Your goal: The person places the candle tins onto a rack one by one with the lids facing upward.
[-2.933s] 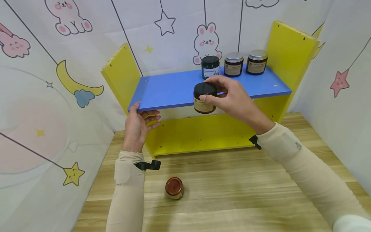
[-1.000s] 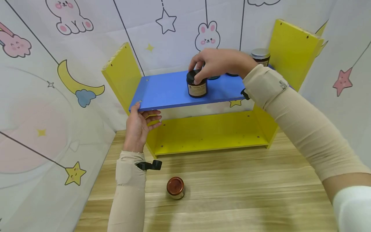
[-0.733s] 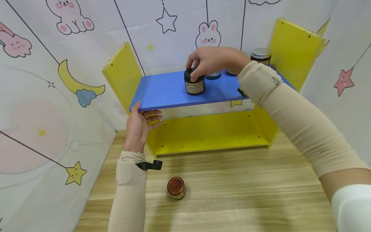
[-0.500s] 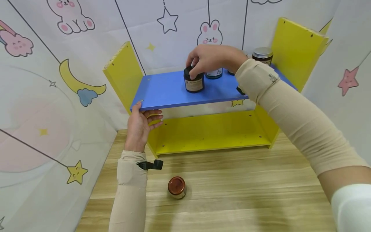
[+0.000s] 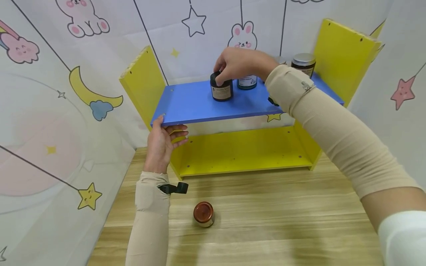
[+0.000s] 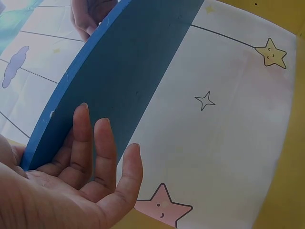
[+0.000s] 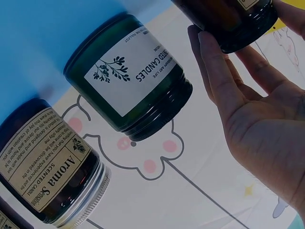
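In the head view my right hand (image 5: 243, 61) grips a dark candle jar (image 5: 222, 93) by its black lid from above, at the blue shelf board (image 5: 189, 105). The right wrist view shows the fingers around the lid of that jar (image 7: 228, 21), beside a green candle jar (image 7: 128, 76) with a white label. My left hand (image 5: 159, 144) holds the front left corner of the board, thumb on top. In the left wrist view its other fingers (image 6: 97, 157) are spread beneath the board, loosely bent. Whether the held jar's base touches the shelf is hard to tell.
Amber candle jars with silver lids, one (image 5: 303, 62) at the right end, stand beyond the green jar. A yellow side panel (image 5: 138, 83) rises at each end, and a yellow lower shelf (image 5: 243, 149) lies below. A reddish-brown jar (image 5: 203, 213) sits on the wooden table (image 5: 266, 229).
The right hand has carried the jar from in front of the board up to its top, then farther back, left of the green jar. The left hand keeps its hold on the corner.
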`<state>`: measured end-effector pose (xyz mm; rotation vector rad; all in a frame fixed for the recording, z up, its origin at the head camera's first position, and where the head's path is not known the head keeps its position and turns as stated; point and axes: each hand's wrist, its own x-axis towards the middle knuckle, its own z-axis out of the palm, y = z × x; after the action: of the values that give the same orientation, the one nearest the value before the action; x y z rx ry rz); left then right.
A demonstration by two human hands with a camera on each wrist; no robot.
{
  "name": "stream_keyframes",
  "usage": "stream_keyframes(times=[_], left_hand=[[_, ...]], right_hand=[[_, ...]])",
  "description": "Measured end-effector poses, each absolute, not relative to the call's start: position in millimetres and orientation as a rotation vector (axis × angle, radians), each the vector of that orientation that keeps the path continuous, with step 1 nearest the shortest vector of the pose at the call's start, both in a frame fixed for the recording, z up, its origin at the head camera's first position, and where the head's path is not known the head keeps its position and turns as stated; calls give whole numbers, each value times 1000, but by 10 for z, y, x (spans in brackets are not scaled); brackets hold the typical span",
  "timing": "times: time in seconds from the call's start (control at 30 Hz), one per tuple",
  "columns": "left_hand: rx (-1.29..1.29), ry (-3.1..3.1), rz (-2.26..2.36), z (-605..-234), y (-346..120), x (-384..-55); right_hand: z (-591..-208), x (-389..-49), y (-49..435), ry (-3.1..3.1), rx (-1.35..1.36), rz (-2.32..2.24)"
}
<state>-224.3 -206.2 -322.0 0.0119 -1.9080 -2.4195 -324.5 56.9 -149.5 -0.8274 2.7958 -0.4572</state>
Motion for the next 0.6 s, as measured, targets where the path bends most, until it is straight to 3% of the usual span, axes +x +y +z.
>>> stream_keyframes(times=[0.6], left_hand=[[19,-1907,-2423,-3213,-2047,-2226]], right_hand=[[-1505,-3367,527,2845,-804,-408]])
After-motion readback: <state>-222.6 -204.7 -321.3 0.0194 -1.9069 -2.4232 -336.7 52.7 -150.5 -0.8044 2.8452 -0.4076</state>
